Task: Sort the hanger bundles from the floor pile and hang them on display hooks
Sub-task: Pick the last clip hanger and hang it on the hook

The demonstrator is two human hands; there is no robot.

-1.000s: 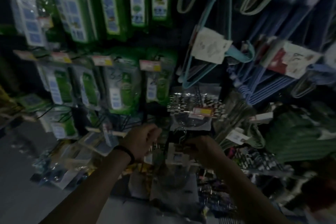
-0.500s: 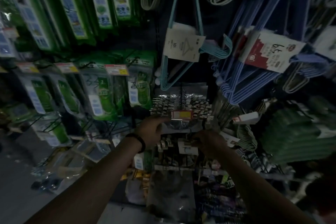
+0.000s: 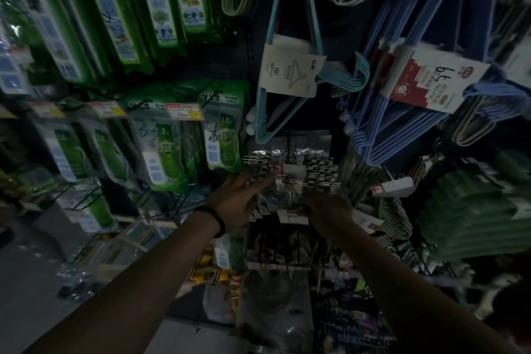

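Both hands have risen since a second ago: the left hand (image 3: 238, 195), grip spread, touches the bagged clip-hanger bundle (image 3: 290, 158) hanging at frame centre, below the teal hangers (image 3: 344, 80). The right hand (image 3: 327, 210) sits just beneath it, its grip impossible to tell.

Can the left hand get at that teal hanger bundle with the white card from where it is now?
Probably yes. The left hand, fingers straight, is at the clip pack, and the teal hanger bundle hangs just above it at the front of the display, with nothing across it.
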